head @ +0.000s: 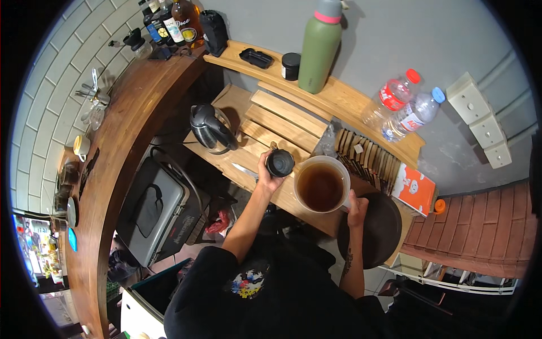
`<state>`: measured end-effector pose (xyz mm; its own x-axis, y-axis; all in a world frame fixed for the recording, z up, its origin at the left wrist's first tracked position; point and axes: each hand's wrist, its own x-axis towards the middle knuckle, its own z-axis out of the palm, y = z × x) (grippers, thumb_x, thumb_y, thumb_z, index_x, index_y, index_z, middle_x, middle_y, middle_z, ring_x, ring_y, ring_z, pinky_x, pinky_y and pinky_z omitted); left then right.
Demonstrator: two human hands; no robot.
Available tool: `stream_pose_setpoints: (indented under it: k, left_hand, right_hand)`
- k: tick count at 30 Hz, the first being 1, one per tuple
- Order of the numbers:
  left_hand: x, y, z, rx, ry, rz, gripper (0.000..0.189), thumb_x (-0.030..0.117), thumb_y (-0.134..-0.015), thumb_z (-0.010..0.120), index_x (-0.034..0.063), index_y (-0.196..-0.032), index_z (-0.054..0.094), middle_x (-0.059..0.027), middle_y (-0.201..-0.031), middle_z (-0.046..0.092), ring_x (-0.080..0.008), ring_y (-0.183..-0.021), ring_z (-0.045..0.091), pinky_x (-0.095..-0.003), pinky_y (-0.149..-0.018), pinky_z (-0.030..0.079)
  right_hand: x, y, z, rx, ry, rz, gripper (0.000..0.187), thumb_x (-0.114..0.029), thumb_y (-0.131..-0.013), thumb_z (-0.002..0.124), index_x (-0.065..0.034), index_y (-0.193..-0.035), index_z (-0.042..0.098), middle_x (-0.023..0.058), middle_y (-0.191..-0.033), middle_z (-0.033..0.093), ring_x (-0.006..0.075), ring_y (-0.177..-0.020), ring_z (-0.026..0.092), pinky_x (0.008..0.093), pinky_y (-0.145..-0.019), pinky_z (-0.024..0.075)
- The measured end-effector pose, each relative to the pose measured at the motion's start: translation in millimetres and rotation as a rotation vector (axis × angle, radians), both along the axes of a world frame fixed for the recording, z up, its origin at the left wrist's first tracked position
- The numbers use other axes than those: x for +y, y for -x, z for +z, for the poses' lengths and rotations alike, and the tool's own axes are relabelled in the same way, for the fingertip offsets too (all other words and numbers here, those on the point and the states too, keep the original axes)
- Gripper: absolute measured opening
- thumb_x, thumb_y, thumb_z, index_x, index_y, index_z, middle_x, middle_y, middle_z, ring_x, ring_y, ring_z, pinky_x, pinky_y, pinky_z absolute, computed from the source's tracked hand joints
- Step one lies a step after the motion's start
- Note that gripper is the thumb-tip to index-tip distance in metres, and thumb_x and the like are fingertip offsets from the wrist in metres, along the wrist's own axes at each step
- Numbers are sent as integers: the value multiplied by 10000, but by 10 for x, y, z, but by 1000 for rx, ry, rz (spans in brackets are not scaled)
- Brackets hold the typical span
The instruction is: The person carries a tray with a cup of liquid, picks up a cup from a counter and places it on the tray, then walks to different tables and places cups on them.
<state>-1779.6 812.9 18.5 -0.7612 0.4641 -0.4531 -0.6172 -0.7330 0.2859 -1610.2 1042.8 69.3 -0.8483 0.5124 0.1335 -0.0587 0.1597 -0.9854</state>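
My left hand (268, 177) is wrapped around a small dark cup (280, 163), whose open top faces up. Whether anything is in the cup is hard to tell. In my right hand (358, 207) is the handle of a translucent plastic pitcher (346, 181). Brown liquid (320, 188) like tea or coffee fills much of it. The pitcher is to the right of the cup, and both are over a slatted wooden table (279, 118). A knife (244, 170) lies by the table's near edge, just left of my left hand.
A black electric kettle (214, 129) stands on the table's left side. Behind, a wooden shelf (347, 95) carries a green flask (319, 53) and plastic bottles (413, 114). A round dark tray (381, 237) is beside my right forearm. A curved wooden counter (123, 140) runs along the left.
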Motion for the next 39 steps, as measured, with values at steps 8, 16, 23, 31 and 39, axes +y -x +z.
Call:
stream_pose_setpoints:
  k: [8, 16, 23, 31, 39]
  left_hand:
    - [-115, 134, -141, -94, -83, 15, 401, 443, -833, 533, 86, -984, 639, -109, -1000, 677, -259, -916, 648, -377, -804, 528]
    - [-221, 254, -265, -135, -77, -7, 361, 432, -822, 548, 107, -929, 662, -69, -938, 690, -219, -865, 642, -365, -792, 520]
    - [-306, 299, -304, -130, -78, -29, 374, 443, -804, 549, 109, -923, 666, -60, -932, 691, -221, -879, 638, -374, -818, 513]
    - [-357, 337, -322, -113, 6, -95, 428, 519, -786, 501, 144, -886, 683, -47, -924, 690, -229, -860, 627, -353, -718, 507]
    - [-351, 345, -423, -153, 0, -107, 451, 538, -778, 491, 153, -906, 688, -40, -953, 690, -237, -900, 626, -401, -793, 501]
  right_hand:
    - [-182, 196, 151, -150, -205, -12, 548, -278, -949, 559, -12, -490, 421, -42, -444, 368, 56, -440, 315, 325, -428, 219]
    - [-383, 401, 156, -170, -279, -51, 500, -264, -899, 621, 71, -556, 482, 89, -449, 371, 102, -474, 353, 380, -443, 285]
    - [-608, 490, 438, -177, -332, -54, 463, -261, -899, 608, 82, -594, 544, 143, -452, 441, 152, -437, 420, 393, -458, 333]
    - [-687, 527, 541, -327, -382, -58, 459, -264, -896, 605, 76, -593, 545, 140, -430, 419, 154, -421, 412, 388, -457, 336]
    - [-701, 538, 480, -204, -412, -83, 565, -273, -902, 634, 47, -497, 405, 1, -479, 246, 79, -471, 277, 367, -417, 207]
